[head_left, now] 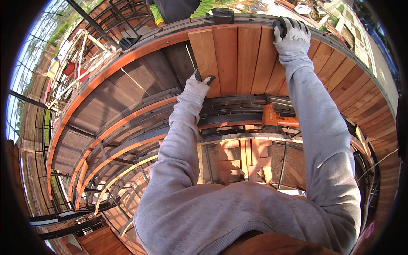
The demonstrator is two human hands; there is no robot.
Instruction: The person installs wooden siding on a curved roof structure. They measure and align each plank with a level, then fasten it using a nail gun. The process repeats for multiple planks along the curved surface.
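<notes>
My left hand (199, 85), in a pale glove with dark fingertips, is at the left edge of a light reddish plank (202, 51), beside a narrow bright slit among darker boards (151, 68). Its fingers are curled; what they hold, if anything, is unclear. My right hand (292, 36), gloved alike, is closed at the curved upper rim (257, 21) over a dark object I cannot make out, at the top of a row of reddish planks (244, 59).
Curved metal and timber rails (110, 151) step down below the planks. An orange metal fitting (274, 114) sits between my arms. Another person in green sleeves (199, 8) is beyond the rim, near a black object (223, 16). Loose white timber pieces (78, 59) lie at upper left.
</notes>
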